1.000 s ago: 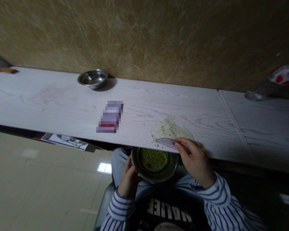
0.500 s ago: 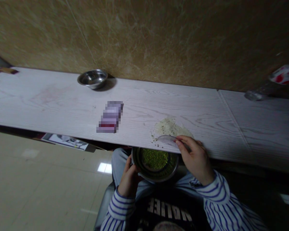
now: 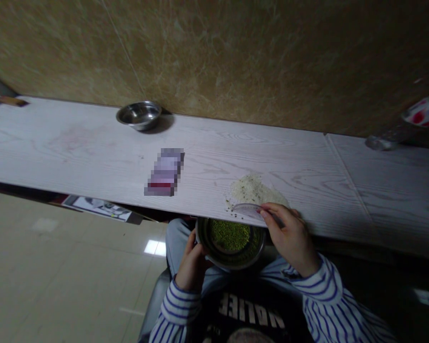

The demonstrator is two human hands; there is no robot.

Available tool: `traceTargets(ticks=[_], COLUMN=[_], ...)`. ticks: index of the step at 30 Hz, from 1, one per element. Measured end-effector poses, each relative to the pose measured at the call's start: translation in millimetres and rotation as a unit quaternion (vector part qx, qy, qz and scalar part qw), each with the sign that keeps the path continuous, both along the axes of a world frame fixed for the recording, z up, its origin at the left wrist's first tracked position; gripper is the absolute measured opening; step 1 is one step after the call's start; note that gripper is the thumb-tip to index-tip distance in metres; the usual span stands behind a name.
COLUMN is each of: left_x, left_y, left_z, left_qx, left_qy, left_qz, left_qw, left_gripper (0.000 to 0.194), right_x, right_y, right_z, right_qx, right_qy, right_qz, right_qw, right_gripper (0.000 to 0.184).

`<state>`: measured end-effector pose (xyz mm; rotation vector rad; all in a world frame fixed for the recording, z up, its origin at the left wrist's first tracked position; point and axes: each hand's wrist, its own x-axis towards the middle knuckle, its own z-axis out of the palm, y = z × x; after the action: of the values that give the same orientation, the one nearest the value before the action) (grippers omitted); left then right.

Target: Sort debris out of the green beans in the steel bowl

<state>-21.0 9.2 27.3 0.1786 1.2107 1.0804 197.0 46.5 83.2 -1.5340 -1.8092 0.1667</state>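
My left hand (image 3: pixel 192 264) grips the left rim of a metal bowl (image 3: pixel 259 252) at lap height, just under the table's front edge. Green beans (image 3: pixel 230 235), probably mung beans, cover its bottom. My right hand (image 3: pixel 289 236) pinches a thin, clear, curved plastic piece (image 3: pixel 248 208) between thumb and fingers; its exact kind is unclear. That piece rests low over the tabletop, at the near side of a pile of white grains (image 3: pixel 259 190) that look like rice. A few green beans lie among the grains and by the table edge.
Against the wall, an empty-looking steel bowl (image 3: pixel 139 116) stands on the pale wooden table (image 3: pixel 207 143). A blurred-out phone-like slab (image 3: pixel 164 172) lies left of the grains. A clear plastic bottle (image 3: pixel 402 126) with a red-and-white label is at the far right.
The plastic piece has tipped slightly and shifted a little towards the table's front edge. Both hands keep nearly the same place; the camera view has moved slightly.
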Motion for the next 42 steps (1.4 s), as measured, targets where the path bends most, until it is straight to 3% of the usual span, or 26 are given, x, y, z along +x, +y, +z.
traceTargets(ticks=[25, 42], left_x=[-1.3, -3.6], left_y=[-0.9, -0.1], left_z=[1.9, -3.4], left_qx=[0.018, 0.009], left_qy=[0.002, 0.002], left_qz=[0.001, 0.000], left_qw=[1.000, 1.000], left_gripper=[0.061, 0.069], right_x=[-3.0, -4.7], right_y=[2.5, 4.7], right_z=[1.8, 0.7], right_qx=[0.006, 0.016], right_qy=[0.004, 0.002], right_qz=[0.032, 0.041], right_qw=[0.999, 0.999], right_gripper=[0.010, 0.010])
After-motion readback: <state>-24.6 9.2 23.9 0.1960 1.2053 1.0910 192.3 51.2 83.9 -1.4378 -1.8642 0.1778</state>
